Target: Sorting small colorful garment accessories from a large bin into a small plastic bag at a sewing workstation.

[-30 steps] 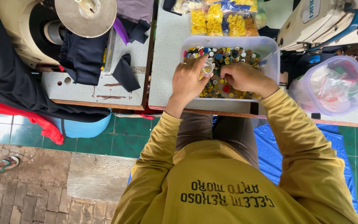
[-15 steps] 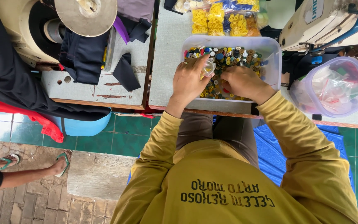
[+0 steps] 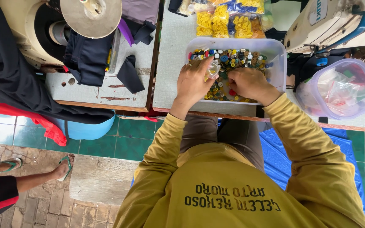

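My left hand (image 3: 193, 82) pinches a small clear bag (image 3: 213, 69); my right hand (image 3: 248, 83) digs, fingers curled, into mixed buttons (image 3: 237, 59) filling the tub (image 3: 277, 63) beneath both. Most remain unsorted.

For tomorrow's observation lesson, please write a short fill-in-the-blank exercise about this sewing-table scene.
1. Both hands reach into a clear plastic tub full of mixed ____.
2. The left hand holds a small clear ____.
3. The bags beyond the tub hold mostly ____ buttons.
4. The person's sleeves are ____.

Missing words: buttons; bag; yellow; yellow
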